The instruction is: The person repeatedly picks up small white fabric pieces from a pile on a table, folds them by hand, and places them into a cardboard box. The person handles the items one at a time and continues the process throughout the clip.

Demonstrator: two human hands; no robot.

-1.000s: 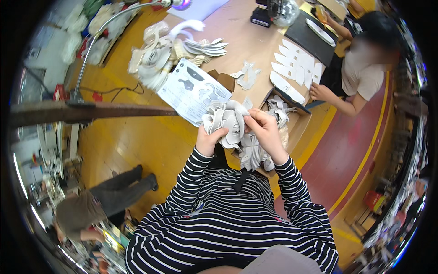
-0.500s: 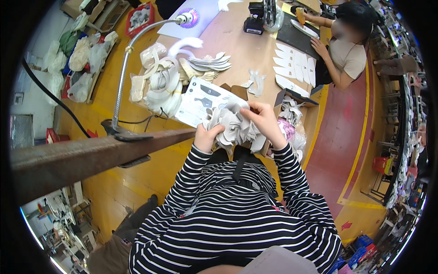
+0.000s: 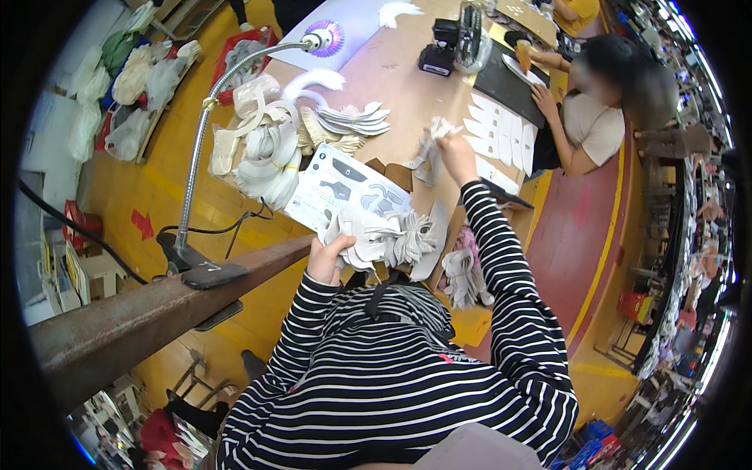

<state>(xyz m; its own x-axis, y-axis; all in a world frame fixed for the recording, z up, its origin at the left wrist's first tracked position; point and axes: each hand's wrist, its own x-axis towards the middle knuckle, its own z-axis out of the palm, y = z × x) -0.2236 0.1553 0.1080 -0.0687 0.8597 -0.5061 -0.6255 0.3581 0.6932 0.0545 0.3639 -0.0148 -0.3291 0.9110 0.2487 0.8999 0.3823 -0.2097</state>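
My left hand is closed on a thick bundle of white and light-grey cut shoe pieces close to my body. The pieces are fanned out and curved. Stretched forward over the table, my right hand pinches a small white cut piece, its exact outline hard to make out. Just beneath and beside it, grey-white cut pieces lie on the tabletop. A printed sheet with drawings of grey pattern shapes lies between the bundle and the table, partly covered by the bundle.
Heaps of white strips lie at the table's left. A flexible lamp is fixed to a rusty metal beam. Right of it, an open box holds more pieces. A co-worker sits at the right beside rows of white pieces.
My right hand has left the bundle and moved forward over the table with a white piece in its fingers. My left hand still holds the bundle. The whole view has shifted slightly.
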